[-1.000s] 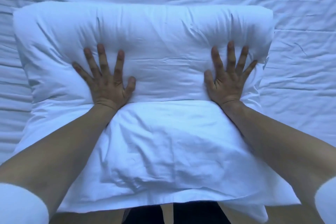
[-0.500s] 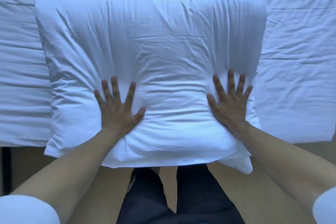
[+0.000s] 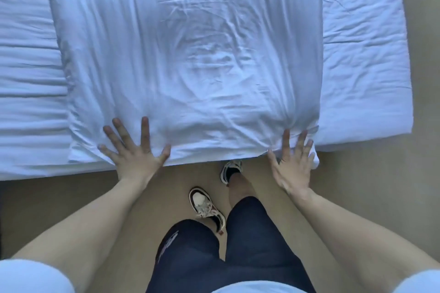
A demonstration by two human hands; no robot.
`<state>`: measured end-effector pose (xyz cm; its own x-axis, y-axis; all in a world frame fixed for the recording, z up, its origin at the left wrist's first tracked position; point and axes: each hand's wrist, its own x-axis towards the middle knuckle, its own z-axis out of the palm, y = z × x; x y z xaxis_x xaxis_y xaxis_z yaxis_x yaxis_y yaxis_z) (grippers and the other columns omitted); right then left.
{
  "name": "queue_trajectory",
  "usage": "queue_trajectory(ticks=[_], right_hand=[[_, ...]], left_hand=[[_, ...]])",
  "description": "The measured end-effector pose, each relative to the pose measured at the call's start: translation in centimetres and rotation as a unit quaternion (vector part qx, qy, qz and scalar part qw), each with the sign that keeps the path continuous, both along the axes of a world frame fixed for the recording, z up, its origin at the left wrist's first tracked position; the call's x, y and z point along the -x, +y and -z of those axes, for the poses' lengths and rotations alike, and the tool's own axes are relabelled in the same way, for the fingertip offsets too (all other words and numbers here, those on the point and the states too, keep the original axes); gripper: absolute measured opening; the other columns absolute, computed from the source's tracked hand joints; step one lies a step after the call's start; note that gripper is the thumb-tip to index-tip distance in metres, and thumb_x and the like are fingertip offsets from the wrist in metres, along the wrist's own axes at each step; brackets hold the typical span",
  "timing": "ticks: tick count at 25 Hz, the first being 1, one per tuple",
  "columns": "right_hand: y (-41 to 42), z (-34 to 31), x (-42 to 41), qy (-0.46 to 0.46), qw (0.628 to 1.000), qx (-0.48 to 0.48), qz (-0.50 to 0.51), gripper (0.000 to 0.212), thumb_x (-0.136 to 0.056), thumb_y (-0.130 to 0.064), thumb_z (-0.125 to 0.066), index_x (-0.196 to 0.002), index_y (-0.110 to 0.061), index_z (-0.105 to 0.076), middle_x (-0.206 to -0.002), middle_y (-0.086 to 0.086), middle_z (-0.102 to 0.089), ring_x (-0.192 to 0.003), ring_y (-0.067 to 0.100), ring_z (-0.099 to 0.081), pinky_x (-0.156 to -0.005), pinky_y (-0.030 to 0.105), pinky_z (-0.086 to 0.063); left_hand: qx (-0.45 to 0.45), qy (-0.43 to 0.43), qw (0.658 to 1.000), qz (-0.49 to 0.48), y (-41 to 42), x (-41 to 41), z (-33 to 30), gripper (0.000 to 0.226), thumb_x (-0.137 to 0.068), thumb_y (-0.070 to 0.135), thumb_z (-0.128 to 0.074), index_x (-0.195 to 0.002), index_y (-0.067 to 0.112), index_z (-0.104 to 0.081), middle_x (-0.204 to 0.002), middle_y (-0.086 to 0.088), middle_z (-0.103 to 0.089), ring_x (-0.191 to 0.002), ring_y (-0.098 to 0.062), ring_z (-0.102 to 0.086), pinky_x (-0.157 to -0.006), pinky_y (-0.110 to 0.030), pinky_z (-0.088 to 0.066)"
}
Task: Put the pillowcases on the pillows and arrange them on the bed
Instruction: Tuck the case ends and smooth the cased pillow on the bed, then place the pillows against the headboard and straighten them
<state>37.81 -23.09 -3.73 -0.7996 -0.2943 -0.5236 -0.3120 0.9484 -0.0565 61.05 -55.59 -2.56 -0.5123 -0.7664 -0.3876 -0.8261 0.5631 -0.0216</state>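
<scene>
In the head view, the cased pillow (image 3: 190,62) now fills the upper centre of the frame and lies flat on the bed (image 3: 366,54). One second ago it was folded, with both palms pressing deep in its middle. Half a second ago the hands were already lower on it. Now they have slid back to its near edge, which runs along the middle of the frame, level with the edge of the mattress. I judge that this means the smoothing is almost finished and the pillow is close to its place, though it may need one more push away from the edge.

The left hand (image 3: 133,154) is flat and spread wide. Its fingers (image 3: 144,131) rest on the lower left part of the pillow and grip nothing. The right hand (image 3: 294,164) is also spread. Its fingertips touch the lower right corner of the pillow, where the cloth is bunched, while its palm is already over the floor (image 3: 369,197). It holds nothing either.
</scene>
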Motion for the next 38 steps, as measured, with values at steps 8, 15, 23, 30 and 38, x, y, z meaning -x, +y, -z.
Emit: queue_trajectory(ticks=[8, 15, 23, 30, 38], right_hand=[[-7.0, -9.2, -9.6, -0.023, 0.987, -0.015, -0.156, 0.066, -0.101, -0.064, -0.011, -0.161, -0.038, 0.005, -0.17, 0.01, 0.001, -0.155, 0.038, 0.009, -0.123, 0.062, 0.001], [-18.7, -15.8, -17.0, -0.011, 0.956, 0.065, -0.287, 0.065, -0.103, -0.059, -0.019, -0.161, -0.036, -0.001, -0.17, 0.006, 0.012, -0.154, 0.039, 0.013, -0.123, 0.059, 0.005], [-32.2, -21.3, -21.6, 0.002, 0.918, 0.126, -0.376, 0.063, -0.103, -0.059, -0.015, -0.16, -0.039, 0.001, -0.169, 0.003, 0.017, -0.154, 0.031, 0.019, -0.123, 0.057, 0.012], [-43.7, -20.9, -24.5, -0.028, 0.901, 0.115, -0.417, 0.064, -0.104, -0.057, -0.018, -0.161, -0.035, -0.001, -0.169, 0.005, 0.014, -0.154, 0.031, 0.019, -0.122, 0.059, 0.011], [-58.0, -18.6, -29.4, -0.108, 0.906, 0.076, -0.401, 0.067, -0.104, -0.055, -0.019, -0.163, -0.026, -0.002, -0.169, 0.009, 0.013, -0.155, 0.033, 0.016, -0.123, 0.058, 0.008]], left_hand=[[-0.064, -0.053, 0.992, 0.09, 4.8, -4.9, -8.3, 0.088, -0.09, 0.075, -0.021, -0.16, 0.034, 0.014, -0.165, -0.023, 0.019, -0.153, -0.041, 0.016, -0.12, -0.065, 0.0], [-0.081, -0.034, 0.996, 0.005, 3.2, -11.4, -15.1, 0.086, -0.095, 0.062, -0.036, -0.162, 0.025, 0.003, -0.168, -0.018, 0.008, -0.156, -0.033, 0.007, -0.123, -0.058, -0.002], [-0.044, -0.013, 0.99, -0.133, -6.9, -19.6, -20.1, 0.083, -0.095, 0.059, -0.039, -0.162, 0.024, -0.002, -0.168, -0.018, 0.003, -0.155, -0.035, 0.003, -0.122, -0.059, -0.009], [-0.057, -0.024, 0.981, -0.186, -16.9, -21.9, -19.4, 0.083, -0.095, 0.071, -0.02, -0.162, 0.026, 0.0, -0.168, -0.017, 0.005, -0.155, -0.035, 0.009, -0.121, -0.061, -0.002], [-0.07, -0.058, 0.968, -0.234, -30.5, -27.2, -20.1, 0.081, -0.097, 0.069, -0.021, -0.161, 0.023, -0.009, -0.168, -0.016, -0.002, -0.155, -0.034, 0.004, -0.122, -0.059, -0.004]])
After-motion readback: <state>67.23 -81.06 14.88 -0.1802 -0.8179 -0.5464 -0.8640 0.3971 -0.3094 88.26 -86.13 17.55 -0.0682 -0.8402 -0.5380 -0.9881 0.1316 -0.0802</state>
